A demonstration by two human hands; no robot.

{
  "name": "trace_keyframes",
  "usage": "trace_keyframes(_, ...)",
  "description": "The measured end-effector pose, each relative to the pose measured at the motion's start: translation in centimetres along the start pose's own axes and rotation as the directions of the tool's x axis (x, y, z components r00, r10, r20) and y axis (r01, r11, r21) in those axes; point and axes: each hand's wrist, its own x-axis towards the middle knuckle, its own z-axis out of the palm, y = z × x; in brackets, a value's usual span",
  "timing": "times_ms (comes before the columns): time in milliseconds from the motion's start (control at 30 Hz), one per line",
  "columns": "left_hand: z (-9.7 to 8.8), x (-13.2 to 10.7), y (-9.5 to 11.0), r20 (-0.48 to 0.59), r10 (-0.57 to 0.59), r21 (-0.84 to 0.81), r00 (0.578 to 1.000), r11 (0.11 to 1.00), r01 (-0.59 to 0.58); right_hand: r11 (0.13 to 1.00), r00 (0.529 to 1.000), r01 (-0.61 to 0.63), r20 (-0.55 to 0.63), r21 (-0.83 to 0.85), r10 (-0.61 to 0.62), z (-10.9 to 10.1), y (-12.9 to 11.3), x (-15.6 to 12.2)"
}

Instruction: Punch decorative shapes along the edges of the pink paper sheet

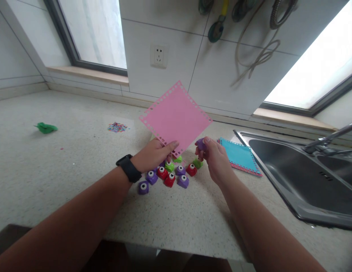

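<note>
My left hand (158, 153) is closed on the lower corner of a pink sheet of paper (178, 117), the thumb on top. Small cut-out shapes run along the edges of that sheet, which is held up above the counter. Just right of the paper, my right hand (211, 153) grips a purple craft punch (201, 144) between thumb and fingers, apart from the sheet. Below both hands, several small punches lie grouped on the counter, among them a red punch (169, 180), a purple punch (143, 187) and a green punch (197, 163).
A stack of punched paper with a blue sheet (239, 155) on top lies beside the steel sink (295, 177) at right. Colourful paper bits (117, 127) are heaped on the speckled counter (87, 170) at left. Farther left is a crumpled green thing (46, 128).
</note>
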Motion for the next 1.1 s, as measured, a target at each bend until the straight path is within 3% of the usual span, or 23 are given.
trace_keyframes(133,-0.2,0.2,-0.4,0.015,-0.021,-0.032,1.000,0.999,0.022,0.954,0.996,0.065,-0.045,-0.293,-0.082,-0.7,0.5,0.6)
trace_keyframes(333,-0.5,0.3,-0.2,-0.022,-0.014,-0.038,1.000,0.999,0.014,0.861,1.000,0.004,0.022,-0.509,0.009,-1.2,1.8,1.1)
trace_keyframes(533,-0.6,0.4,-0.3,-0.043,-0.009,-0.051,0.999,0.999,0.007,0.714,0.996,0.063,0.092,-0.697,0.002,-1.2,2.7,1.4)
trace_keyframes(833,-0.6,0.6,-0.7,-0.004,0.002,-0.108,1.000,0.994,-0.002,0.562,0.975,0.155,0.217,-0.813,0.045,-0.9,2.1,1.0)
trace_keyframes(1100,-0.6,0.6,-0.7,-0.003,-0.013,-0.117,1.000,0.993,0.013,0.621,0.973,0.192,0.230,-0.760,-0.020,-1.0,2.5,0.9)
